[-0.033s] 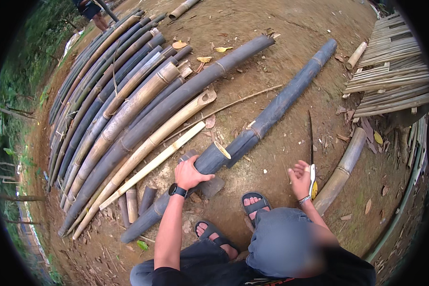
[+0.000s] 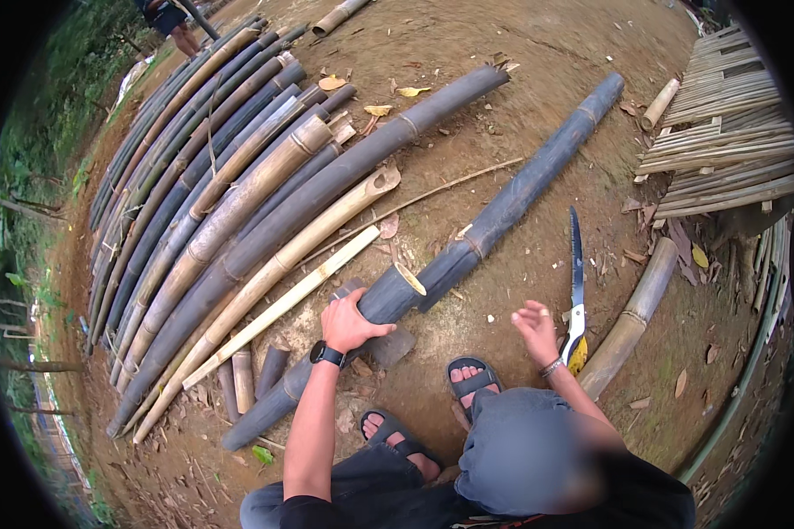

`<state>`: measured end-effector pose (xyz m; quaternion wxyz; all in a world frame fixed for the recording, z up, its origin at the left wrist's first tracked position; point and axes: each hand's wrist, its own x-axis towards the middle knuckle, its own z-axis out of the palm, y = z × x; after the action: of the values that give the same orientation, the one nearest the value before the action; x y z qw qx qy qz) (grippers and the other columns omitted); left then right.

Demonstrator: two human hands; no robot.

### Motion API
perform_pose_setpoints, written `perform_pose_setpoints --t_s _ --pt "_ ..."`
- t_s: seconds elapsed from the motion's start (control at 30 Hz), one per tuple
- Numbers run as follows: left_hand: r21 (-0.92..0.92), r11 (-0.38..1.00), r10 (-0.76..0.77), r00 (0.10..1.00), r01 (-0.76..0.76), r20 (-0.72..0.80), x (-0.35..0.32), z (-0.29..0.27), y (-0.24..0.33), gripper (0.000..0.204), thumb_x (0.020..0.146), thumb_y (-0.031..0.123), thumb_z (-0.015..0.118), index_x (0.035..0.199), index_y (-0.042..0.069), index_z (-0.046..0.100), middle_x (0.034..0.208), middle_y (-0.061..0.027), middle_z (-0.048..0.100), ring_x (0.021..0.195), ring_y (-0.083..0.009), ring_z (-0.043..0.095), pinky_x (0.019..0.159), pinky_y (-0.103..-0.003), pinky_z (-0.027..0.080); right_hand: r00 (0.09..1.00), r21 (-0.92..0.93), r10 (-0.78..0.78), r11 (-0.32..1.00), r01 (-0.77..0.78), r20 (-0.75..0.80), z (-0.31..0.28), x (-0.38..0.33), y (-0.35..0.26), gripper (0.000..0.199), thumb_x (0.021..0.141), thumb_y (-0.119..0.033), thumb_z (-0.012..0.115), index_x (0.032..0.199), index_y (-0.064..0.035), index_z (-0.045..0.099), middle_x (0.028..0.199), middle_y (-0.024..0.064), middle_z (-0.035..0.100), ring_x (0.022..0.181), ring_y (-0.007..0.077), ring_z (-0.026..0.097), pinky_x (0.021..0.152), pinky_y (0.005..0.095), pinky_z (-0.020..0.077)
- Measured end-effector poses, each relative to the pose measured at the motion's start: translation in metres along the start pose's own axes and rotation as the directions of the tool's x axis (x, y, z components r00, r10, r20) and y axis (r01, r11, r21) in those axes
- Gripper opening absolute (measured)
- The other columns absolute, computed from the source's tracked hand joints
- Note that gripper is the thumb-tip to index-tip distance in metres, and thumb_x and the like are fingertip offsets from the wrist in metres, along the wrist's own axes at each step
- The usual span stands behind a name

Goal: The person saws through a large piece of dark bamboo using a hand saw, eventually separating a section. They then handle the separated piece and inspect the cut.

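Note:
My left hand (image 2: 347, 323), a black watch on its wrist, is wrapped over a dark bamboo pole (image 2: 278, 398) near its cut end. That end shows a pale hollow rim next to a second dark bamboo pole (image 2: 528, 189) running away to the far right. My right hand (image 2: 535, 330) is raised and holds nothing, its fingers loosely bent and apart. Just right of it a hand saw (image 2: 577, 291) with a dark blade and white handle lies on the ground, not touching the hand. A dark flat block (image 2: 392, 347) sits under the held pole.
Many long bamboo poles (image 2: 238, 220) are stacked at the left, with a pale split strip (image 2: 282, 304) beside them. A short thick bamboo piece (image 2: 631, 322) lies right of the saw. Bamboo slat panels (image 2: 723, 132) stand far right. A person's legs (image 2: 185, 40) show far left.
My right hand has let go of the saw and shifted left. The saw has tipped from edge-on to lying flat. My left hand stays on the pole.

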<state>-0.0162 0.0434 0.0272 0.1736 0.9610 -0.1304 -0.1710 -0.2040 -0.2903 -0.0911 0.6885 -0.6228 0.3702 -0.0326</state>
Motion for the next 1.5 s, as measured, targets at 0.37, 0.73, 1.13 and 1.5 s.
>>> perform_pose_setpoints --t_s 0.37,0.73,1.13,1.5 --pt "-0.067 0.994 0.082 0.996 -0.083 -0.023 0.004 0.01 -0.003 0.088 0.048 0.056 0.084 0.113 -0.001 0.068 0.104 -0.0176 0.071 0.093 -0.0335 0.069 0.087 -0.04 0.053 0.953 0.383 0.3 0.885 -0.265 -0.033 0.168 0.113 0.005 0.085 0.071 -0.037 0.089 0.126 0.011 0.045 0.122 0.0203 0.061 0.108 0.0271 0.062 0.094 0.0396 0.0479" --pt "-0.069 0.994 0.082 0.99 -0.09 -0.115 -0.008 -0.013 -0.01 0.084 0.049 0.047 0.087 0.115 0.002 0.063 0.102 -0.0154 0.067 0.093 -0.0329 0.067 0.083 -0.042 0.052 0.974 0.678 0.117 0.702 -0.218 0.192 0.156 0.095 -0.027 0.058 0.085 -0.029 0.078 0.128 -0.0035 0.048 0.121 0.0086 0.06 0.111 0.023 0.059 0.095 0.0429 0.0464" --pt "0.016 0.992 0.122 0.991 -0.121 -0.054 -0.021 -0.037 -0.008 0.083 0.052 0.05 0.085 0.117 0.003 0.063 0.106 -0.0148 0.069 0.094 -0.0322 0.068 0.081 -0.042 0.054 0.944 0.815 -0.142 0.552 -0.174 0.297 0.174 0.099 -0.069 0.079 0.078 -0.054 0.076 0.134 -0.0059 0.048 0.127 0.0113 0.06 0.119 0.0286 0.056 0.106 0.0475 0.0415" --pt "0.166 0.974 0.179 0.976 -0.157 -0.127 -0.017 -0.028 0.005 0.097 0.057 0.041 0.084 0.135 0.001 0.043 0.115 -0.022 0.063 0.106 -0.0377 0.063 0.094 -0.043 0.049 0.973 0.851 -0.071 0.501 -0.157 0.221 0.18 0.097 -0.075 0.078 0.076 -0.058 0.076 0.128 -0.0056 0.05 0.117 0.0126 0.062 0.11 0.0291 0.06 0.1 0.0475 0.0479"
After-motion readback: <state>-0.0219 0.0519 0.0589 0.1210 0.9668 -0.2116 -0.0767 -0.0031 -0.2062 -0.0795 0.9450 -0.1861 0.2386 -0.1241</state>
